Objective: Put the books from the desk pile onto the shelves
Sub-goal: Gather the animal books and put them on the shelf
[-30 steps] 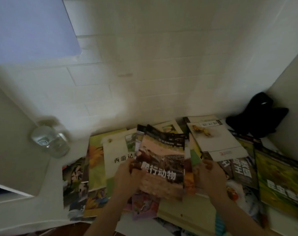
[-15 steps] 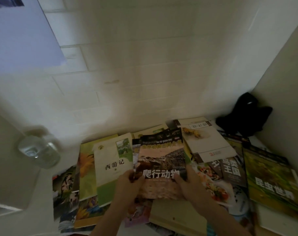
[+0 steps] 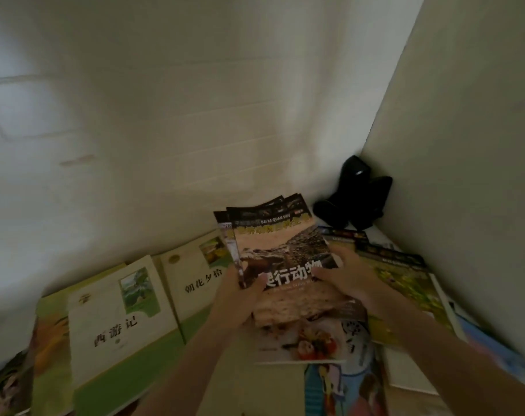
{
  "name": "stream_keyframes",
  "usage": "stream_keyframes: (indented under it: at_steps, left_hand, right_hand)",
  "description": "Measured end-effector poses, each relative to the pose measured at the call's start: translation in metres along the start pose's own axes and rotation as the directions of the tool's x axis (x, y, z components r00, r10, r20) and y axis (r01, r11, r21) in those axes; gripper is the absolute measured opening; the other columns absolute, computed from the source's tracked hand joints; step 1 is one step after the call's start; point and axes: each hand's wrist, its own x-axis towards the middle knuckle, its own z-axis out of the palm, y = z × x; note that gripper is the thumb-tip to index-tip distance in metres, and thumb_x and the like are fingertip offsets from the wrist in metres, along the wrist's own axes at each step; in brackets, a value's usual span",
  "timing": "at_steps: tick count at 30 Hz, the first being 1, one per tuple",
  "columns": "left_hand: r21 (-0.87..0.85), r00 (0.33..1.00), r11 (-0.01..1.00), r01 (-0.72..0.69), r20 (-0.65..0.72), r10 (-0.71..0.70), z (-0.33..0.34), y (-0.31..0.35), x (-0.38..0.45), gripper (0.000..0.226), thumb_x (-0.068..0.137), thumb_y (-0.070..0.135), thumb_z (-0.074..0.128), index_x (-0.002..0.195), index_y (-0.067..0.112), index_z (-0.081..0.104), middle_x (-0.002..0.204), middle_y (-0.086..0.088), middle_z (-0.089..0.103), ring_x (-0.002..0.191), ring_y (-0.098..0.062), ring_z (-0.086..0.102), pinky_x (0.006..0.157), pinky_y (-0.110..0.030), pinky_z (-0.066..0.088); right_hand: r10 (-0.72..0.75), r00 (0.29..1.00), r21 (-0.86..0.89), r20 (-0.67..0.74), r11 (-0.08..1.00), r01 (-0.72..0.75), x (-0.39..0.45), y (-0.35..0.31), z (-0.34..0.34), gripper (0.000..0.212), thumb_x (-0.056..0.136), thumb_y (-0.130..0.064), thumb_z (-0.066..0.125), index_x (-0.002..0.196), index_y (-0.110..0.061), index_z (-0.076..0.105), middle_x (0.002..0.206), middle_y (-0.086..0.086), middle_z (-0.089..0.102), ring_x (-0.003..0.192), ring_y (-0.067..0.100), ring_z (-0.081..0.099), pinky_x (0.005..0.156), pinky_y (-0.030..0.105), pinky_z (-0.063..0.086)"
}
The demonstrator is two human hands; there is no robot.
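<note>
A small stack of thin books, topped by a reptile book (image 3: 280, 250) with a crocodile cover, is lifted and tilted above the desk pile. My left hand (image 3: 240, 298) grips its left edge, thumb on the cover. My right hand (image 3: 346, 280) holds the right side, thumb across the title. Beneath and around lie more books: a white-and-green book (image 3: 114, 322) at left, a second white-and-green one (image 3: 189, 283) beside it, a food-cover book (image 3: 312, 340) under the stack, and a green insect book (image 3: 405, 280) at right. No shelf is in view.
A black object (image 3: 355, 199) sits in the back right corner against the white brick wall (image 3: 195, 115). A pale side panel (image 3: 465, 145) rises along the right. More colourful books (image 3: 345, 388) overlap near the front edge.
Both hands have raised the reptile book stack and shifted it right, with the camera turning right too. The clear jar and the white book at right have left the view.
</note>
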Motion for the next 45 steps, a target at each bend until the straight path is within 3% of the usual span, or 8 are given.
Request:
stream_keyframes:
  at_steps: [8,17,23,28,34,38,42,45]
  left_hand:
    - [0.636,0.994,0.77,0.052,0.041,-0.101,0.039,-0.002,0.084,0.065,0.07,0.053,0.057,0.129,0.027,0.051,0.134,0.002,0.052,0.13,-0.029,0.043,0.112,-0.048,0.029]
    - [0.399,0.997,0.916,0.048,0.032,-0.066,0.059,0.019,0.064,0.025,0.079,0.017,0.076,0.092,0.028,0.057,0.09,0.007,0.062,0.088,-0.017,0.061,0.086,-0.035,0.053]
    - [0.128,0.968,0.96,0.248,0.014,-0.252,0.109,0.024,0.054,0.105,0.061,0.041,0.088,0.145,0.026,0.027,0.143,-0.005,0.045,0.121,-0.03,0.053,0.094,-0.044,0.05]
    - [0.328,0.974,0.939,-0.1,0.226,0.025,0.156,0.03,0.039,0.076,0.077,0.041,0.077,0.14,0.026,0.036,0.141,0.005,0.048,0.124,-0.016,0.05,0.089,-0.028,0.045]
    - [0.73,0.946,0.641,-0.238,0.323,-0.016,0.199,0.027,0.013,0.058,0.092,0.044,0.055,0.14,0.023,0.03,0.152,-0.013,0.018,0.143,-0.035,0.009,0.116,-0.045,0.022]
    - [0.582,0.919,0.773,-0.253,0.395,0.003,0.222,0.019,0.008,0.06,0.088,0.034,0.065,0.136,0.019,0.033,0.145,-0.007,0.032,0.138,-0.028,0.028,0.112,-0.043,0.033]
    - [0.155,0.967,0.986,0.057,0.238,-0.093,0.238,0.034,0.006,0.055,0.084,0.005,0.07,0.123,0.019,0.034,0.113,0.003,0.051,0.1,-0.013,0.054,0.077,-0.025,0.046]
    - [0.019,0.94,0.961,0.275,0.206,-0.273,0.237,0.042,0.017,0.061,0.082,0.006,0.075,0.129,0.007,0.037,0.122,0.004,0.049,0.101,-0.018,0.052,0.085,-0.03,0.046]
  right_hand:
    - [0.06,0.996,-0.122,-0.063,0.99,-0.068,0.056,0.022,-0.005,0.066,0.09,-0.028,0.067,0.147,-0.019,0.035,0.139,0.005,0.051,0.123,0.026,0.051,0.086,0.028,0.045]
    - [0.042,0.985,0.107,-0.169,0.994,-0.024,0.009,0.055,-0.014,0.065,0.092,-0.023,0.065,0.149,-0.017,0.033,0.143,0.004,0.048,0.132,0.024,0.045,0.106,0.032,0.037]
    - [-0.108,0.961,0.156,-0.255,0.976,0.151,-0.038,0.09,-0.043,0.061,0.094,-0.018,0.061,0.148,-0.018,0.033,0.124,-0.011,0.05,0.114,0.003,0.047,0.098,0.015,0.039]
    - [0.022,0.914,0.157,-0.406,0.986,0.046,-0.057,0.141,-0.069,0.06,0.092,-0.019,0.064,0.145,-0.018,0.037,0.123,-0.009,0.051,0.114,0.007,0.049,0.096,0.022,0.041]
    - [0.201,0.913,-0.015,-0.355,0.975,-0.22,-0.069,0.193,-0.086,0.035,0.091,-0.03,0.063,0.123,-0.02,0.053,0.105,-0.006,0.059,0.094,0.011,0.054,0.075,0.022,0.039]
    - [0.259,0.924,-0.216,-0.282,0.921,-0.324,-0.054,0.198,-0.094,0.067,0.082,-0.058,0.063,0.135,-0.021,0.045,0.131,0.005,0.056,0.123,0.023,0.049,0.107,0.036,0.037]
    - [0.247,0.91,-0.114,-0.333,0.947,-0.299,-0.049,0.188,-0.084,0.077,0.088,-0.043,0.065,0.148,-0.015,0.025,0.141,0.007,0.048,0.13,0.024,0.044,0.109,0.033,0.03]
    - [0.231,0.904,-0.114,-0.359,0.951,-0.289,-0.048,0.189,-0.072,0.08,0.083,-0.046,0.069,0.146,-0.016,0.028,0.14,0.005,0.049,0.129,0.024,0.044,0.107,0.035,0.034]
